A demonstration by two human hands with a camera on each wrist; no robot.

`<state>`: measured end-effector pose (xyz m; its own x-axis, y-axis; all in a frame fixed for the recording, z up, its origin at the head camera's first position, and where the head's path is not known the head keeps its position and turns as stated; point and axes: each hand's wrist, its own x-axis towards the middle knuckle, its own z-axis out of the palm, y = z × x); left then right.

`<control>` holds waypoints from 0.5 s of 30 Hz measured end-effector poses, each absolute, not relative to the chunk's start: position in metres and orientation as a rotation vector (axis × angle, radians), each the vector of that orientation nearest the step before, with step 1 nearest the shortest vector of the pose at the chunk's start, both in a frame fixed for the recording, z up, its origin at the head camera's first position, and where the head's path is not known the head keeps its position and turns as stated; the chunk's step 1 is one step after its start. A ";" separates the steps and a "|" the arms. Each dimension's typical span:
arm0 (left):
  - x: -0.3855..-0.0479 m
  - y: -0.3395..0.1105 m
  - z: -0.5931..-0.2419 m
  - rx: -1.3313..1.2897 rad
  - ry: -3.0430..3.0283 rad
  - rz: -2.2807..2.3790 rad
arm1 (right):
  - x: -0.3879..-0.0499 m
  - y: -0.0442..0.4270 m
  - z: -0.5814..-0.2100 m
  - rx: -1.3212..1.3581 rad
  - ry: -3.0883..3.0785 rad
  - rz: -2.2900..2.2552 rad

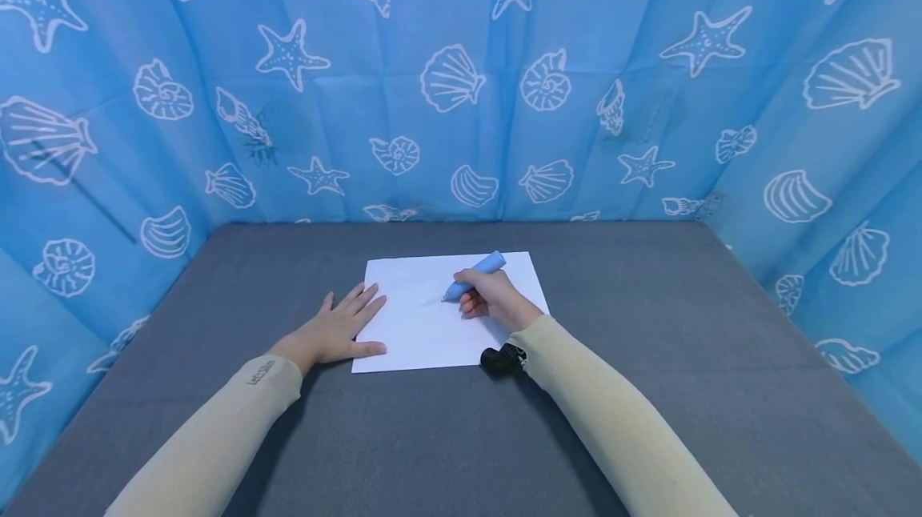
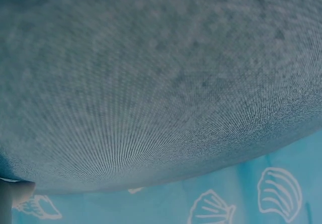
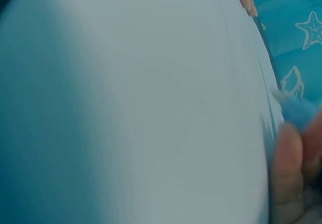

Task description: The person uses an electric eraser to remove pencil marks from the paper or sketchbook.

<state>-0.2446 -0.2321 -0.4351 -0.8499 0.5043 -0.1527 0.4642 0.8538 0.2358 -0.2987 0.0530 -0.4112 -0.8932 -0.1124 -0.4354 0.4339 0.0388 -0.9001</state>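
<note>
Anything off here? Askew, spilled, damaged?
Only minor: the white paper sits slightly askew, its top edge not parallel to the gray table's far edge. Blue pen in the right hand's grip looks intact; no spill or damage visible.

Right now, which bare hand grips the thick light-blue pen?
The right hand: its fingers curl round the thick light-blue pen, over the white rectangular paper sheet. The left hand grips nothing; its fingers spread across the sheet's left edge.
</note>
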 end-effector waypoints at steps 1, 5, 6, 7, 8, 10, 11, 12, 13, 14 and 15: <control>-0.245 -0.232 -0.436 0.743 2.820 0.274 | -0.299 0.053 -0.412 0.325 1.930 -1.913; -0.246 -0.233 -0.437 0.745 2.822 0.269 | -0.299 0.054 -0.413 0.335 1.923 -1.925; -0.247 -0.233 -0.438 0.751 2.825 0.272 | -0.299 0.054 -0.412 0.327 1.929 -1.906; -0.247 -0.233 -0.438 0.755 2.827 0.274 | -0.299 0.053 -0.412 0.316 1.934 -1.889; -0.247 -0.233 -0.438 0.752 2.827 0.273 | -0.299 0.053 -0.412 0.308 1.939 -1.874; -0.246 -0.233 -0.437 0.738 2.824 0.255 | -0.299 0.053 -0.412 0.310 1.944 -1.868; -0.245 -0.232 -0.437 0.738 2.823 0.261 | -0.299 0.053 -0.412 0.319 1.944 -1.882; -0.245 -0.232 -0.436 0.739 2.822 0.268 | -0.299 0.052 -0.412 0.335 1.943 -1.903; -0.244 -0.232 -0.435 0.737 2.820 0.269 | -0.299 0.052 -0.412 0.347 1.940 -1.923; -0.244 -0.232 -0.433 0.734 2.818 0.267 | -0.299 0.051 -0.412 0.351 1.943 -1.932; -0.243 -0.231 -0.432 0.735 2.818 0.265 | -0.299 0.051 -0.412 0.351 1.947 -1.930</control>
